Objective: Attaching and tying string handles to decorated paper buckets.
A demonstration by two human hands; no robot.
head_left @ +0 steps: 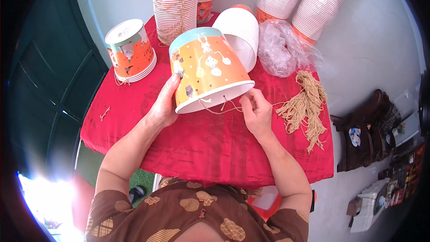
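Note:
An orange paper bucket (214, 62) with a pale blue band and cartoon figures is tilted mouth-down over the table, its white rim toward me. My left hand (166, 101) grips its left side, thumb on the printed wall. Thin brown twine (215, 111) passes through the wall near the rim and hangs in a loop below it. At the right end of the rim, the fingers of my right hand (256, 111) are pinched on the twine. Just right of that hand lies a loose bundle of cut twine (307, 105).
A red cloth (201, 148) covers the table. Behind stand a tall bucket stack (174, 11), a white bucket (239, 36), crumpled clear plastic (286, 51) and long nested stacks (324, 2). A short bucket stack (131, 51) stands left, near a twine scrap (105, 113).

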